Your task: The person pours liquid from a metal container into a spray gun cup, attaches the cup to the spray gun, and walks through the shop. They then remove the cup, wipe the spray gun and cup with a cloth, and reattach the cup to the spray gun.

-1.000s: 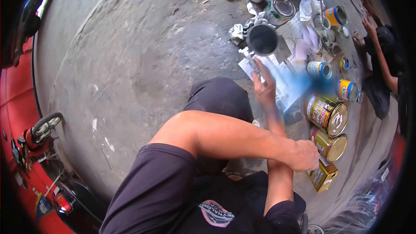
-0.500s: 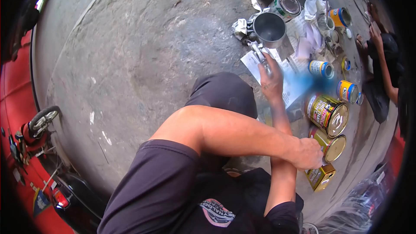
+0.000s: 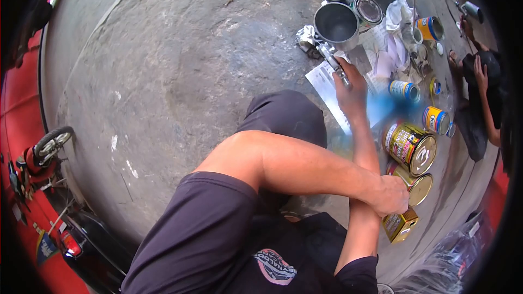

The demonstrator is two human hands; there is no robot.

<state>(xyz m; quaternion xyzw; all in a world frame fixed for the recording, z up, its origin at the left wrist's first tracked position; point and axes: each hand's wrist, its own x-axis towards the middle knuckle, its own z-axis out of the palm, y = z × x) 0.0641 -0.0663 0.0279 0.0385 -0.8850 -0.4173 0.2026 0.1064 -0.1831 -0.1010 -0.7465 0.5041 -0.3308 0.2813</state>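
Observation:
My right hand is wrapped round a silver spray gun, with a wide grey metal cup at its far end. My left arm crosses over the right forearm. At the end of it my left hand is closed beside a gold can, and whatever its fingers hold is hidden. A larger urethane paint can lies just beyond that one, and a gold rectangular tin is nearer to me. Printed paper sheets lie under the gun.
Small blue-and-yellow cans, crumpled white paper and lidded cans are at the upper right. Another person crouches at the right edge. A motorcycle stands at lower left; clear plastic lies at lower right.
My right hand and the spray gun have shifted slightly right and up in view, the cup slightly up and left. My left hand stays beside the gold can. The other person's hands have moved.

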